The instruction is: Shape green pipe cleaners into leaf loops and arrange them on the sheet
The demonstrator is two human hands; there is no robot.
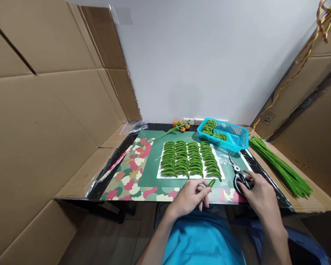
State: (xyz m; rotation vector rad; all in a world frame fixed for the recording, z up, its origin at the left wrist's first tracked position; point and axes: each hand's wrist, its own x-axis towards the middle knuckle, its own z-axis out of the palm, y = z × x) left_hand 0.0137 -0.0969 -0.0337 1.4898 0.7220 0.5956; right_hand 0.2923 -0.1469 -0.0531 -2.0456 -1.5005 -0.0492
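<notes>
Poking from left fingers [206, 191], green piece [212, 183], scissors [236, 168] at right fingers [244, 188]

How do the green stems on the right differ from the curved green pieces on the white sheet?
Shape: the green stems are long and nearly straight; the curved green pieces are short and bent.
Layout: the stems lie together in one bundle, while the pieces sit in four neat columns.
Support: the stems rest largely on cardboard, the pieces on the white sheet.
Shared: both are green.
</notes>
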